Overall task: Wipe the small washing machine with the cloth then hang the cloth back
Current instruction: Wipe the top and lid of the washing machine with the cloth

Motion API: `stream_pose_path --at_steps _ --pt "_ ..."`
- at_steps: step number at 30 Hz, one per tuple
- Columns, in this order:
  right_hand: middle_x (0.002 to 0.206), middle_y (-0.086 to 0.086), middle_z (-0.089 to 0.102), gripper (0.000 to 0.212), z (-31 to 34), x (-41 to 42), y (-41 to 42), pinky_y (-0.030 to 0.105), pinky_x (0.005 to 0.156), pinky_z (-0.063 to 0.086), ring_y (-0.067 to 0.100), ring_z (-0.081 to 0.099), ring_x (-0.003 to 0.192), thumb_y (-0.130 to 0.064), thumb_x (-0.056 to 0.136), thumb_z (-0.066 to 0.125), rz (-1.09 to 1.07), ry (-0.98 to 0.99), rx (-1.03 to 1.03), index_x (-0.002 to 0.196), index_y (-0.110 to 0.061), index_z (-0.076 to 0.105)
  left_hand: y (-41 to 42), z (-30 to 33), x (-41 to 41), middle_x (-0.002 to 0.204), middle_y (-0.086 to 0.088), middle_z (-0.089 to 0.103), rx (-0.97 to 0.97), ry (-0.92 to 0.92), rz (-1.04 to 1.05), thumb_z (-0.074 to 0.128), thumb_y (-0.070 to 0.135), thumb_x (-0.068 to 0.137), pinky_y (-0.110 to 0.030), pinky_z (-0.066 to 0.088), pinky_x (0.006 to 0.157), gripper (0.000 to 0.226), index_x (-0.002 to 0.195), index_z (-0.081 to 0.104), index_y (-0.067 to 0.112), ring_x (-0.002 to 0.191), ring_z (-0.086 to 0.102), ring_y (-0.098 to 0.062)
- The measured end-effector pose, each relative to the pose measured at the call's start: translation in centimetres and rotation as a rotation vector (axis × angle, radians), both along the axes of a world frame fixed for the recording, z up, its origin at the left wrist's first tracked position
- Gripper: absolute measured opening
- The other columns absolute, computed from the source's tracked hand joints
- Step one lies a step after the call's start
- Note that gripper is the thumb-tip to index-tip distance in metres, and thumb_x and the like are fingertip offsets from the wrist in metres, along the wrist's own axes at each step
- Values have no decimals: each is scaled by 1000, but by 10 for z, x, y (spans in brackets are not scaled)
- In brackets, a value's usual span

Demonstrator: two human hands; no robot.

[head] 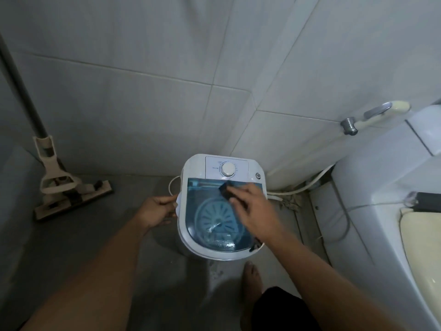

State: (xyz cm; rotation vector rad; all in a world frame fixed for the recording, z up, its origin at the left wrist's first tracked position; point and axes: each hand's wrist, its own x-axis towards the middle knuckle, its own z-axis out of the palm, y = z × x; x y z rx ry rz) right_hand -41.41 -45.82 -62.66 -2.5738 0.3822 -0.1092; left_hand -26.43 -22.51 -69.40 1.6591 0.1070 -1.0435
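Washing machine [191, 187], small, white body with blue see-through lid [214, 211], stands on the floor at centre frame, tucked into the corner of the tiled walls. Timer dial [227, 169] sits on the control panel along its upper edge. Pulsator visible through the lid.

Cloth [226, 190]: dark, small, bunched. It lies on the upper right part of the lid, just below the control panel, under the fingertips of the right hand [253, 209]. Right hand fingers are extended and held close together, pressing the cloth flat to the lid rather than pinching it.

Left hand [158, 210], left of centre, fingers curled against the machine's left rim; it appears to be touching the edge, likely bracing the body. Whether it truly grips cannot be told.

Step in hand, by judgement: wiping, on the lid top. Wet streaks show near the lower lid, so part of the surface looks covered already; panel, rim and sides unconfirmed.

Next move calls for: sweeping the cloth across the remaining lid, then over the panel around the dial with lighter pressure, keeping the left-hand brace since the unit looks light. Hanging place for the cloth is not in view.

Also present: mop [71, 187] at left, toilet [381, 211] at right, sprayer [374, 115] on the wall upper right.
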Motion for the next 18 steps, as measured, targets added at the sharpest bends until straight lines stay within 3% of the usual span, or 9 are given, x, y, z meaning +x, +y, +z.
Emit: stream_pose_path --at_steps 3,5,12,18 --pt "119 13 59 38 -7 6 -43 41 92 53 33 58 108 -25 101 59 -366 23 -107 137 -18 63 0 0 -1 99 -7 73 8 -10 4 60 18 95 -30 54 74 32 126 66 23 81 66 -17" --pt "117 18 58 37 -22 4 -44 43 94 52 38 55 108 -23 101 57 -472 69 -137 136 -14 64 -1 0 -2 97 -6 73 11 -15 19 61 19 95 -28 54 71 32 126 66 24 81 65 -17" --pt "108 10 62 33 -54 -10 17 43 79 56 31 56 96 -19 96 65 -345 -86 -242 127 -14 70 -1 1 -4 100 -9 73 13 -17 36 61 18 94 -25 54 66 33 126 65 24 81 67 -15" --pt "110 7 60 36 -53 -11 68 47 79 52 29 55 98 -23 96 60 -235 15 -289 133 -23 65 -1 0 -4 86 1 74 18 -17 30 61 19 94 -24 55 66 31 123 67 28 74 68 -11"
